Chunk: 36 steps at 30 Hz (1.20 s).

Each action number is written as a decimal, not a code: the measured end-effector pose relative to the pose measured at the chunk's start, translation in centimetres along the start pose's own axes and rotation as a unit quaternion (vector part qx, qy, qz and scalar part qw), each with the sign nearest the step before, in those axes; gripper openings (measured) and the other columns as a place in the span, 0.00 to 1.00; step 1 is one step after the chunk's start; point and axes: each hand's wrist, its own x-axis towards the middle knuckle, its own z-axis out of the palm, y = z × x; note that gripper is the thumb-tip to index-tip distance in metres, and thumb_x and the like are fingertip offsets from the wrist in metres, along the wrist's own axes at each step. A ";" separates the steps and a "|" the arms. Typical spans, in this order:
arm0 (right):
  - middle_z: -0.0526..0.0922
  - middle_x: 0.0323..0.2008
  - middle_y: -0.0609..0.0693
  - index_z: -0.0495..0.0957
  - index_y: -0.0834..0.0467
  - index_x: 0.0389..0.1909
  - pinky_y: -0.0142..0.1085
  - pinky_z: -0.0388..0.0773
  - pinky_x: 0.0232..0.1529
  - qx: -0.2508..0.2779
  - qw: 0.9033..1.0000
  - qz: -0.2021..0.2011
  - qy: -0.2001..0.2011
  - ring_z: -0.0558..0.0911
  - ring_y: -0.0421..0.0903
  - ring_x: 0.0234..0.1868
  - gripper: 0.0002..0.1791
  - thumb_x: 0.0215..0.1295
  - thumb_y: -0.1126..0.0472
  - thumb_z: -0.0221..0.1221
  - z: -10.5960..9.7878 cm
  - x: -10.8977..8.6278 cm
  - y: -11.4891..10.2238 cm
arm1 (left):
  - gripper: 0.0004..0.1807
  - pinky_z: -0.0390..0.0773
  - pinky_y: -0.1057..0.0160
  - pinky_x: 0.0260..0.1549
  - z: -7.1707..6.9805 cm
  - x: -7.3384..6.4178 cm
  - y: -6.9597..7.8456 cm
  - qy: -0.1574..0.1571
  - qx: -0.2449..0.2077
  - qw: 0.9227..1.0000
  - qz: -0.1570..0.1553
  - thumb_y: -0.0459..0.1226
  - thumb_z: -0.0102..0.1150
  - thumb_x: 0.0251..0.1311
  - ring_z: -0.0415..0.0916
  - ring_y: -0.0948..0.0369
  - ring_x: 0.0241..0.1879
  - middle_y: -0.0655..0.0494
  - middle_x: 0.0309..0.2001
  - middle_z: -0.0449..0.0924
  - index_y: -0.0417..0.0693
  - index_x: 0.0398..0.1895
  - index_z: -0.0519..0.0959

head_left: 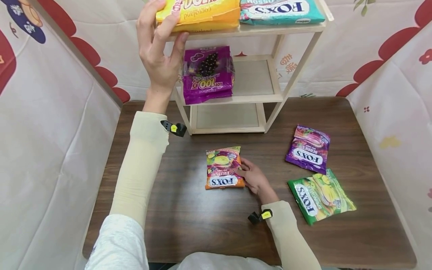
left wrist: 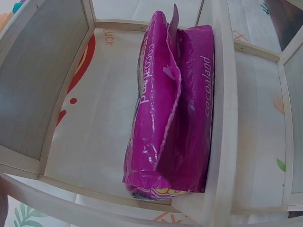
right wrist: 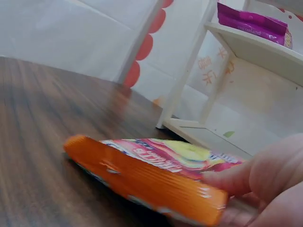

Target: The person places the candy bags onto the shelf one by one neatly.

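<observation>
In the head view, my left hand (head_left: 162,50) is up at the top shelf. Its fingers hold the left end of a yellow candy bag (head_left: 202,15), and the thumb lies by the shelf's front edge. My right hand (head_left: 254,178) grips the right edge of an orange Fox's fruits candy bag (head_left: 224,168) on the table, thumb on top. The right wrist view shows the orange bag's end seam (right wrist: 142,177) tilted off the wood, with the thumb (right wrist: 232,179) on its face. A purple candy bag (head_left: 207,75) sits on the middle shelf, below my left hand.
A teal Fox's bag (head_left: 281,11) lies beside the yellow one on the pale wooden rack (head_left: 293,71). On the table's right lie a purple Fox's berries bag (head_left: 308,148) and a green Fox's bag (head_left: 320,197). Printed cloth walls (head_left: 50,150) enclose the table (head_left: 189,225).
</observation>
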 end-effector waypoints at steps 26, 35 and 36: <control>0.69 0.62 0.56 0.64 0.49 0.69 0.43 0.78 0.50 0.107 0.994 -0.032 -0.001 0.74 0.56 0.57 0.28 0.70 0.72 0.47 0.5 -0.2 0.3 | 0.16 0.68 0.54 0.59 0.0 -0.3 -0.3 -0.002 0.009 1.000 -0.001 0.27 0.67 0.52 0.65 0.51 0.58 0.37 0.49 0.71 0.45 0.44 0.77; 0.65 0.66 0.54 0.62 0.46 0.70 0.38 0.80 0.45 0.133 0.990 -0.049 -0.014 0.74 0.55 0.57 0.29 0.71 0.70 0.48 -0.4 -2.1 -2.2 | 0.17 0.68 0.54 0.60 0.0 -0.2 -0.2 -0.002 0.012 1.000 -0.003 0.27 0.67 0.51 0.64 0.52 0.59 0.36 0.49 0.71 0.45 0.44 0.77; 0.65 0.66 0.54 0.62 0.45 0.70 0.36 0.81 0.43 0.133 0.990 -0.055 -0.011 0.75 0.54 0.57 0.29 0.71 0.69 0.48 -0.5 -2.4 -2.7 | 0.17 0.67 0.54 0.60 -0.1 -0.2 -0.1 -0.001 0.012 1.000 -0.002 0.26 0.67 0.51 0.65 0.51 0.59 0.36 0.49 0.71 0.45 0.44 0.77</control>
